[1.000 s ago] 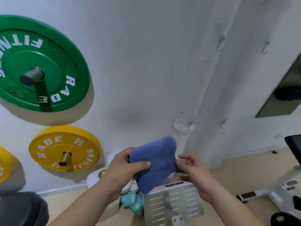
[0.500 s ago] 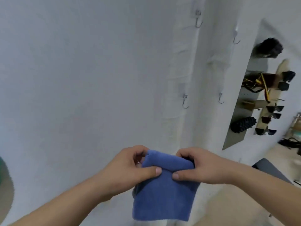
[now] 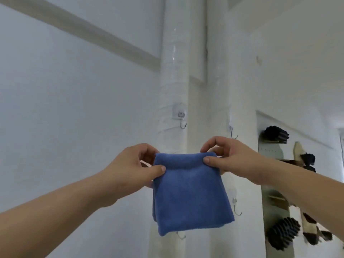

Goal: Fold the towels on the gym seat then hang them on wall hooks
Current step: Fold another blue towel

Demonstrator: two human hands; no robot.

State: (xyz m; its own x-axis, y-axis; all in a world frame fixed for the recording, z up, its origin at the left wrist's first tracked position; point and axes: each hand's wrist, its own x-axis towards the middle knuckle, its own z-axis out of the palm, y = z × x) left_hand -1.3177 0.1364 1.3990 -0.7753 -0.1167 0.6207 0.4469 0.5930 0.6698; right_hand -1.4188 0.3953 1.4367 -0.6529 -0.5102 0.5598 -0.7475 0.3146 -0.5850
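One white wall (image 3: 74, 127) fills most of the view, with a taped pillar (image 3: 173, 71) standing at its middle. A folded blue towel (image 3: 189, 192) hangs in the air in front of the pillar, held by its top fold and touching no hook. It looks soft, light and limp. The folded layers would likely sag or slide apart if taken by one corner, so the middle of the top fold seems the place to catch it over a hook.

The left hand (image 3: 130, 166) pinches the top left corner, thumb in front and fingers behind. The right hand (image 3: 229, 157) pinches the top right corner the same way, so each grip is narrow and holding cloth.

At the right, a recessed board (image 3: 270, 183) carries dark ridged rollers (image 3: 283, 233), well apart from the towel.

Four small hooks show on and beside the pillar:
- the upper left hook (image 3: 182, 123), above the towel
- the upper right hook (image 3: 233, 134), just above the right hand
- the lower right hook (image 3: 236, 209), beside the towel's right edge
- a fourth hook (image 3: 181, 236), peeking out beneath its bottom edge

Nothing stands between the towel and the upper hooks.
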